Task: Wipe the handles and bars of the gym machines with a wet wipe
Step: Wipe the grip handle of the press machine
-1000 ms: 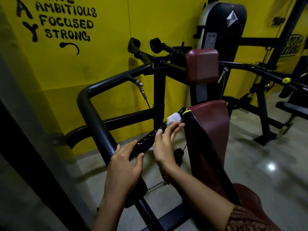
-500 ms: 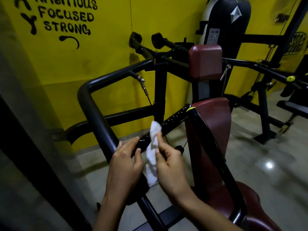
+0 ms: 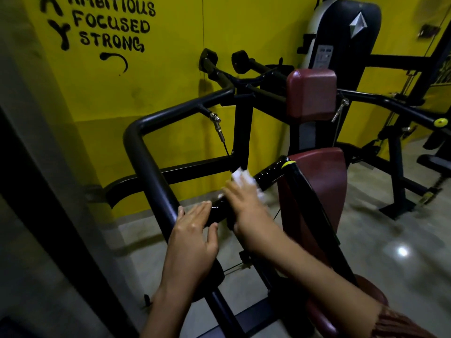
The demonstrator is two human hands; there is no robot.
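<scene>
The white wet wipe point(image 3: 242, 177) looks scrunched and kinda blurry on the glossy black handle point(image 3: 269, 172) by the maroon back pad point(image 3: 324, 174), back on the grip after dangling loose half a sec ago, right hand point(image 3: 246, 208) pressing it down with mostly straight fingers, left hand point(image 3: 192, 230) resting flat-fingered on the handle's near end.

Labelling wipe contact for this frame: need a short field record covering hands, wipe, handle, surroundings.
left hand: rests on the near end of the black handle, fingers straight
right hand: presses the wet wipe onto the black handle; motion-blurred
wet wipe: white, shows beyond the right fingertips
black handle: slants up to a yellow ring beside the maroon back pad
background: yellow wall with painted words
</scene>
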